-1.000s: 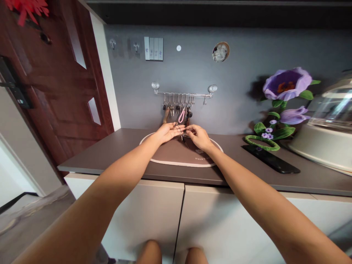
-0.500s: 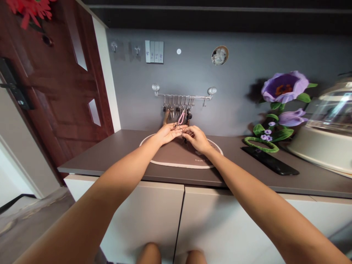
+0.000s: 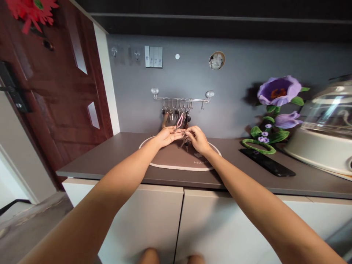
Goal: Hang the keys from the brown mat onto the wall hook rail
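While I watched from my remote seat through the head camera, my left hand (image 3: pixel 168 136) and right hand (image 3: pixel 197 140) met above the desk (image 3: pixel 115 150), their fingertips almost together. The right fingers (image 3: pixel 190 132) were curled closed around a small bunch of keys (image 3: pixel 185 142), which dangled just below those fingers, over the far part of an oval brown mat (image 3: pixel 176 159) with a pale rim. The left fingers (image 3: pixel 178 132) lay stretched out, palm turned upward, right beside the ring of that bunch; I could not tell whether they were gripping it or only touching it. Just beyond the fingers, a chrome rail (image 3: pixel 181 99) on round wall mounts carried a row of hanging keys (image 3: pixel 176 113), with a pink strap (image 3: pixel 180 120) among them. Well right of the fingers lay a black phone (image 3: pixel 266 162) beside an artificial purple flower (image 3: pixel 279 91), and farther right stood a cream cooker with a glass lid (image 3: pixel 321 128). Well left of the fingers was a dark red wooden door (image 3: pixel 55 91)
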Motion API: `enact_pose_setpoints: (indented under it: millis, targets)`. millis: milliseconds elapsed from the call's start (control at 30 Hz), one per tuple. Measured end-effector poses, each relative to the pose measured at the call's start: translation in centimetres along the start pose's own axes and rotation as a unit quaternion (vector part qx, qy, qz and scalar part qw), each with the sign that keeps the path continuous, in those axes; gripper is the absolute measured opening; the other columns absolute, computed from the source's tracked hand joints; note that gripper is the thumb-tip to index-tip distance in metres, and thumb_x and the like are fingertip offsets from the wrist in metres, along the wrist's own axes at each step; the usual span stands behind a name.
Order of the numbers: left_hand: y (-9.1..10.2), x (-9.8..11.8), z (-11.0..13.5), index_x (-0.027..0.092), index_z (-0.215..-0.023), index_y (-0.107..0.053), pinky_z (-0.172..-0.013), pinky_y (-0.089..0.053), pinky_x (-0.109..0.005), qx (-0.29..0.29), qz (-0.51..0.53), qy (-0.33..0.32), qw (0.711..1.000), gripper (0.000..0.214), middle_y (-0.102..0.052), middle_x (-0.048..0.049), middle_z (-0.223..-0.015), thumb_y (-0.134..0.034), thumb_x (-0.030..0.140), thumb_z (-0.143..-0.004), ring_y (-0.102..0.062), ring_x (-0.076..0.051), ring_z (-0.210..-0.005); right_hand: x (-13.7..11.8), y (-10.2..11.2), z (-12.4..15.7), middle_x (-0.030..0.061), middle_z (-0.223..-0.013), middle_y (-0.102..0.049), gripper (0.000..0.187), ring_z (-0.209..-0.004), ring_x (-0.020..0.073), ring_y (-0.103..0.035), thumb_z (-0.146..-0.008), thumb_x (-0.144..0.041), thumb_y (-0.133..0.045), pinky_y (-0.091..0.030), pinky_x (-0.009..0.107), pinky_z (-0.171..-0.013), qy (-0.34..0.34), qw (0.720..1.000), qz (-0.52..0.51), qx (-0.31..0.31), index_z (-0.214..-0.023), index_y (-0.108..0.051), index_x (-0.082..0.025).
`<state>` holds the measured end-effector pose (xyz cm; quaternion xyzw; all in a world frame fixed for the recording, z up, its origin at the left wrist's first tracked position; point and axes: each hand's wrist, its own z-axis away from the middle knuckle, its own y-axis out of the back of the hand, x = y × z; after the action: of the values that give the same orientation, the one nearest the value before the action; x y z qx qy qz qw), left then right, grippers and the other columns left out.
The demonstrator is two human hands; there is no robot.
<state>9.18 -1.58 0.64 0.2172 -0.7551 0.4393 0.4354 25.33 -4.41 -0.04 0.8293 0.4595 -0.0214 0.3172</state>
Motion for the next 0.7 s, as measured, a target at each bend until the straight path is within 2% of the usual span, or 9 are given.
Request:
enact_pose_setpoints:
  millis: [167, 333, 500, 700]
  targets:
    - [-0.1, -0.4, 0.1, 0.012, -0.073, -0.044, -0.089, -0.043, -0.046, 0.029, -0.046, 0.008, 0.998, 0.012, -0.065, -0.0148, -0.085, -0.039, 0.008, -0.083, -0.063, -0.021, -0.087, 0.6, 0.2, -0.2, 0.0043, -0.082, -0.053, 0.016, -0.079, 0.0150, -0.049, -0.083, -0.029, -0.041, -0.039, 0.028, -0.075, -0.031, 0.999, 0.001, 0.035, -0.076, -0.051, -0.019]
    - [-0.2, -1.0, -0.1, 0.012, -0.075, -0.046, -0.085, -0.045, -0.043, 0.052, -0.151, 0.003, 0.987, 0.010, -0.065, -0.0105, -0.080, -0.046, 0.017, -0.083, -0.064, -0.015, -0.074, 1.1, 0.4, -0.3, 0.0032, -0.079, -0.054, 0.019, -0.077, 0.0143, -0.049, -0.082, -0.033, -0.040, -0.039, 0.028, -0.076, -0.078, 0.995, -0.028, 0.059, -0.076, -0.050, -0.018]
    - [0.0, -1.6, -0.2, 0.014, -0.080, -0.047, -0.078, -0.046, -0.035, 0.026, -0.282, -0.027, 0.959, 0.010, -0.065, -0.0068, -0.082, -0.049, 0.024, -0.082, -0.062, -0.012, -0.073, 1.7, 0.2, -0.2, -0.0002, -0.072, -0.051, 0.020, -0.066, 0.0113, -0.047, -0.080, -0.037, -0.041, -0.040, 0.025, -0.066, -0.135, 0.981, -0.120, 0.073, -0.077, -0.047, -0.018]
    - [-0.1, -2.7, -0.4, 0.013, -0.079, -0.051, -0.072, -0.045, -0.029, -0.016, -0.362, -0.073, 0.929, 0.011, -0.062, -0.0039, -0.076, -0.055, 0.023, -0.076, -0.058, -0.010, -0.071, 2.5, 0.0, -0.2, -0.0008, -0.070, -0.050, 0.024, -0.066, 0.0109, -0.047, -0.076, -0.042, -0.047, -0.041, 0.025, -0.067, -0.142, 0.970, -0.174, 0.096, -0.076, -0.048, -0.018]
